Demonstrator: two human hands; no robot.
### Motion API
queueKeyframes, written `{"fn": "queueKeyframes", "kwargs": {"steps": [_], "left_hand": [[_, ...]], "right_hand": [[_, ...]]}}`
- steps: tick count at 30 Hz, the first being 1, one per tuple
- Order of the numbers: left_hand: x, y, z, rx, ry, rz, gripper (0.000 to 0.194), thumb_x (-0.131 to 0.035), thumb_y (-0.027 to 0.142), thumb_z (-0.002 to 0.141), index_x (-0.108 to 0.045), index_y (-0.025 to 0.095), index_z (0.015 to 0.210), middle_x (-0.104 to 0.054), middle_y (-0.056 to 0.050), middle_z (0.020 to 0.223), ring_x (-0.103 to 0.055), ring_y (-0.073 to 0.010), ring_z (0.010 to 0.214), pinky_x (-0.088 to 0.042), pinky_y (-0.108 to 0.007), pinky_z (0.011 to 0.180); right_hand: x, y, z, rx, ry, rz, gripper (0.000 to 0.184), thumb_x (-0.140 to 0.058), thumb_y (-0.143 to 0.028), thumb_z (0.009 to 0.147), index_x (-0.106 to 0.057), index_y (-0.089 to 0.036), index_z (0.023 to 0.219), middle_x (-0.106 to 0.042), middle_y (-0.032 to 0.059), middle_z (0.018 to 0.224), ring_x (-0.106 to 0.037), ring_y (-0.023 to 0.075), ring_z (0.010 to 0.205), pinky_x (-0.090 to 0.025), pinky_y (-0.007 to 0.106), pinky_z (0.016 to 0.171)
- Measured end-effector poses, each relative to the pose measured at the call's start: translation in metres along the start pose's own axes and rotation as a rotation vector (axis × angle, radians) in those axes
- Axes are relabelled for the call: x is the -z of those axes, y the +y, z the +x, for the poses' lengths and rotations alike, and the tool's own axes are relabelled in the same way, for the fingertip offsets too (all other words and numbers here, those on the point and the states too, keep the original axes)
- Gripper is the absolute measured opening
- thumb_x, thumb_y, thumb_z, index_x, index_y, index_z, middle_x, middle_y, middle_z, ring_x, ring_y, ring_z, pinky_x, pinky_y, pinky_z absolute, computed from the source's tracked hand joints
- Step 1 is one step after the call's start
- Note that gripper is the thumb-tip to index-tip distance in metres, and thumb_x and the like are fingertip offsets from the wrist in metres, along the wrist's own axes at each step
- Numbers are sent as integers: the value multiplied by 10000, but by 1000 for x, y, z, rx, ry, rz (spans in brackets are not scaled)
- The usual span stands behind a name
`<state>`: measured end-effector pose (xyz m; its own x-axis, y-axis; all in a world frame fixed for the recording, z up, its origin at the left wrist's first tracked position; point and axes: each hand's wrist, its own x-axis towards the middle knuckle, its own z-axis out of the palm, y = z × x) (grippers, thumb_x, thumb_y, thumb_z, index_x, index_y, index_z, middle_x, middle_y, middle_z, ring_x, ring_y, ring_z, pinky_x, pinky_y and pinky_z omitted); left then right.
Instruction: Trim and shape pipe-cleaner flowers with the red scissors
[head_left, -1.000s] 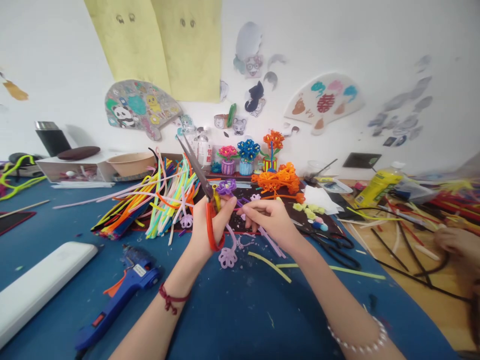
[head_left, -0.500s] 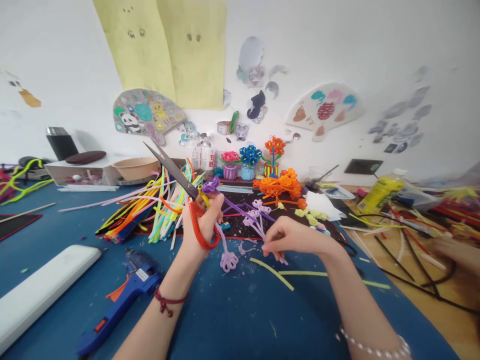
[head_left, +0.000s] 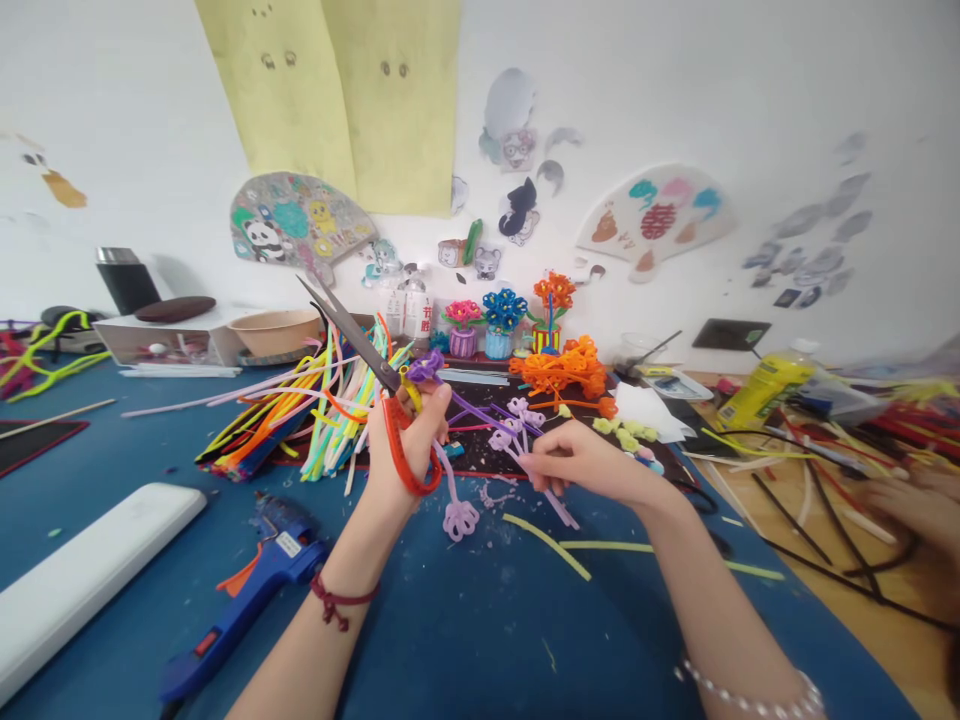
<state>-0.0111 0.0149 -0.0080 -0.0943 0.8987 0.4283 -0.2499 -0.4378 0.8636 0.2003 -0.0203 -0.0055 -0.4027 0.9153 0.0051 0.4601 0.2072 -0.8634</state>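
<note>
My left hand (head_left: 409, 450) is closed around scissors (head_left: 367, 355) with orange handles, their blades pointing up and left. The same hand also grips a dark purple pipe-cleaner flower (head_left: 427, 367) by the thumb, its stem running right. A pale lilac flower (head_left: 460, 520) hangs on its bent stem below that hand. At the centre, my right hand (head_left: 581, 462) pinches the pale stems of a small bunch of lilac flowers (head_left: 517, 420). The stem ends stick out below its fingers. Yellow-green pipe-cleaner pieces (head_left: 549, 547) lie on the blue mat in front.
A blue glue gun (head_left: 247, 590) and a white case (head_left: 90, 590) lie at left. Behind are bundled pipe cleaners (head_left: 285, 430), an orange flower pile (head_left: 562, 370) and small flower pots (head_left: 499, 343). At right stand a yellow bottle (head_left: 765, 385) and another person's hand (head_left: 915, 500).
My right hand has shifted slightly upward along the lilac stems, and more of their lower ends now shows. My left hand keeps its hold; the whole view has shifted a little.
</note>
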Motion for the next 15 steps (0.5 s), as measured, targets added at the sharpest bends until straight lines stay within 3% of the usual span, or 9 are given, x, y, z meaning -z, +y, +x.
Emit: {"fn": "queueKeyframes", "kwargs": {"steps": [3,7,11,15], "left_hand": [[0,1,0,-7,10,5,222,-675,347,756,-527,196,691,-439,86,464,-388,-62,393,-331,-229,431],[1,2,0,-20,36,13,229,-678,347,750,-517,195,690,-423,90,470,-396,-62,399,-334,-227,429],[1,4,0,-33,68,24,253,-675,348,753,-493,195,664,-422,86,475,-402,-65,409,-334,-232,437],[1,11,0,-76,107,17,240,-645,346,774,-478,206,673,-418,85,480,-420,-75,429,-358,-242,471]], "right_hand": [[-16,-10,6,17,46,60,270,-648,-417,787,-714,-155,788,-633,8,611,-519,96,466,-414,205,443],[-52,-22,15,91,53,73,346,-709,-406,741,-695,-178,1000,-601,-24,604,-476,87,491,-372,199,466],[-77,-27,20,176,115,-39,216,-673,-376,780,-714,-184,869,-611,-21,614,-464,92,517,-355,218,505],[-77,-25,20,204,151,57,161,-626,-310,815,-691,-173,760,-646,-2,641,-520,105,543,-381,222,519]]}}
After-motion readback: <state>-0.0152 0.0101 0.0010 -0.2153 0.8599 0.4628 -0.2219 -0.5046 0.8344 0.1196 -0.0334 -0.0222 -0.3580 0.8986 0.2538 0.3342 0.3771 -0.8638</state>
